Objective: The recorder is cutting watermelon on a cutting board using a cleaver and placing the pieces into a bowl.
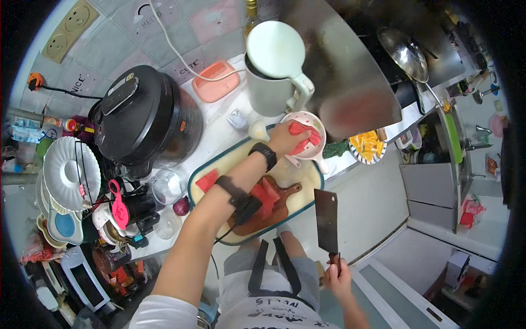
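My left hand point(291, 139) grips pieces of watermelon flesh point(305, 135) over a white handled bowl point(319, 153) with a patterned inside. Held out to the side, away from the counter, is a cleaver point(327, 220), its handle in my right hand point(339, 276). Under my left forearm, a brown wooden cutting board point(283, 207) rests in a cream tray point(302, 174) with a dark green rim. Cut watermelon pieces point(265, 197) lie on the board, partly hidden by the arm. Another watermelon piece point(206, 180) sits at the tray's left end.
A black electric cooker point(139, 119) and a grey pitcher point(269, 90) with a pale lid stand behind the tray. To the right is a plate of orange fruit pieces point(367, 144). A glass bowl point(168, 186) and a red onion point(181, 206) are on the left.
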The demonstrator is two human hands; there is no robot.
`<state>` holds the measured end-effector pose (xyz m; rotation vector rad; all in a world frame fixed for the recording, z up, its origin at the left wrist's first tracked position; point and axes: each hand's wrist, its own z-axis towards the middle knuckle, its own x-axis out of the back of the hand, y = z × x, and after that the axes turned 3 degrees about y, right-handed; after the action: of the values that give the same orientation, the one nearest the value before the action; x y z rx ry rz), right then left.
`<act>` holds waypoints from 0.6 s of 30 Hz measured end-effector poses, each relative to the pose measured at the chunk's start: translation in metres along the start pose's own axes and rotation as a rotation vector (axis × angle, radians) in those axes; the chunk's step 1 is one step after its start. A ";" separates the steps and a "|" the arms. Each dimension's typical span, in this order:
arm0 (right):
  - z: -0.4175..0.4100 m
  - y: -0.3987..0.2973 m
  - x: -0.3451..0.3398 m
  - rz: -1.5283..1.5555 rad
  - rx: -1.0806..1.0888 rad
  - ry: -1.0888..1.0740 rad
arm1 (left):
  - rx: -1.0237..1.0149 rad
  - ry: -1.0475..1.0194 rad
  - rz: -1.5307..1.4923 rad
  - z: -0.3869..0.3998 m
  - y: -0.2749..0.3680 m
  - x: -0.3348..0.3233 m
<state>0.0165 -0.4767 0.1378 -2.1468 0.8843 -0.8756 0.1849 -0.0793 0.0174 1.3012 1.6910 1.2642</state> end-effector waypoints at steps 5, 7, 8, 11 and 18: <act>-0.002 0.000 0.012 -0.062 0.071 0.047 | -0.377 0.233 0.829 0.036 -0.015 -0.041; -0.001 0.001 0.017 -0.027 0.027 0.051 | -0.323 0.274 0.793 0.033 -0.019 -0.042; 0.002 0.001 0.021 -0.037 0.007 0.043 | -0.297 0.224 0.834 0.034 -0.020 -0.039; 0.009 0.012 0.030 -0.061 -0.015 0.009 | -0.635 0.256 0.591 0.027 -0.026 -0.020; 0.043 0.015 0.053 -0.130 -0.009 -0.047 | -0.207 0.206 0.302 -0.099 0.038 0.031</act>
<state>0.0731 -0.5129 0.1193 -2.2434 0.7340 -0.8821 0.0987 -0.0777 0.0872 1.3730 1.4863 1.7525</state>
